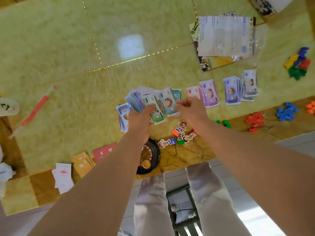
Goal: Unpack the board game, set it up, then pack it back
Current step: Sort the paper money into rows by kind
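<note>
Left hand [139, 120]: frame centre, thumb on top and fingers curled under, gripping the lower end of a fan of play notes [150, 101].
Right hand [190, 109]: just right of the fan, its fingertips pinching the edge of the teal note [167, 102] on the fan's right side.
Step in hand: most likely sorting notes by colour into piles (for set-up or for packing, I cannot tell).
Handling: the notes are thin paper, so light, limp and slick on one another. A pulled note may bend or drag its neighbour, so it is best taken by a corner between thumb and forefinger while the other hand clamps the fan near its base.
Note piles: five on the table [68, 48]. The blue pile [122, 116] lies partly under the left hand. Right of centre lie the pink pile [191, 91], purple pile [208, 92], lilac pile [231, 92] and grey-blue pile [249, 84].
Standees [182, 128]: lower centre, overlapping; three are plain, with perhaps a fourth.
Roulette wheel [150, 159]: one, at the near table edge under the left forearm.
Card decks: three at lower left, the red deck [104, 150], orange deck [81, 160] and white deck [62, 178].
Plastic pieces: five heaps on the right, the green heap [225, 123], red heap [254, 120], blue heap [287, 111], orange heap [311, 107] and mixed heap [297, 63]. Single pieces are too blurred to count.
Bagged board [225, 36]: one, upper right.
</note>
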{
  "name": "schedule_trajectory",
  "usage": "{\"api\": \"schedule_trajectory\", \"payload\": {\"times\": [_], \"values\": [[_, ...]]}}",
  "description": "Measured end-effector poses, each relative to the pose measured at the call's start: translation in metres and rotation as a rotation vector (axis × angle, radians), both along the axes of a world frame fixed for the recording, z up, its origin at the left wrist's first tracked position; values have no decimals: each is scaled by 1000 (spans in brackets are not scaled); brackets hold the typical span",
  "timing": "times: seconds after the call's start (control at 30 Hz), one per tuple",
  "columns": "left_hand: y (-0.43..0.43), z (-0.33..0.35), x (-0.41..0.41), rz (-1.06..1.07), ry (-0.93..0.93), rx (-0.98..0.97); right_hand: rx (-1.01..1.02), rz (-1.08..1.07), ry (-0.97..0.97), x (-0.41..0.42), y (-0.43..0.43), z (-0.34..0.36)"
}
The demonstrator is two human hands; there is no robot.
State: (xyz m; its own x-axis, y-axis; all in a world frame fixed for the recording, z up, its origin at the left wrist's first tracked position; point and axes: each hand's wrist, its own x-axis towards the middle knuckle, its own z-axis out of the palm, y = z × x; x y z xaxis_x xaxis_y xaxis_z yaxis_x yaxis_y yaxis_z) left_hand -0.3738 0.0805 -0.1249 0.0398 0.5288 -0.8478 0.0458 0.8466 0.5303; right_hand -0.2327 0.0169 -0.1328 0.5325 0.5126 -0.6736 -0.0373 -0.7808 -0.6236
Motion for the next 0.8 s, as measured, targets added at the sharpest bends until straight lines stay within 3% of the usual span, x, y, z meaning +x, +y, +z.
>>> {"api": "schedule_trajectory", "payload": {"times": [0.27, 0.37, 0.43, 0.57, 0.8], "values": [[-8, 1, 11, -43, 0, 17, -179, 19, -165, 12, -5, -17], [-9, -1, 11, -35, 25, 7, -160, 86, -221, 10, -6, -16], [-9, -1, 11, -34, 39, 2, -41, 67, -123, 8, -8, -14], [-10, 0, 15, -39, 45, 7, 70, 152, 254, 8, -8, -3], [-4, 10, 25, -17, -44, -23, 72, 167, 259, 14, -4, 2]]}}
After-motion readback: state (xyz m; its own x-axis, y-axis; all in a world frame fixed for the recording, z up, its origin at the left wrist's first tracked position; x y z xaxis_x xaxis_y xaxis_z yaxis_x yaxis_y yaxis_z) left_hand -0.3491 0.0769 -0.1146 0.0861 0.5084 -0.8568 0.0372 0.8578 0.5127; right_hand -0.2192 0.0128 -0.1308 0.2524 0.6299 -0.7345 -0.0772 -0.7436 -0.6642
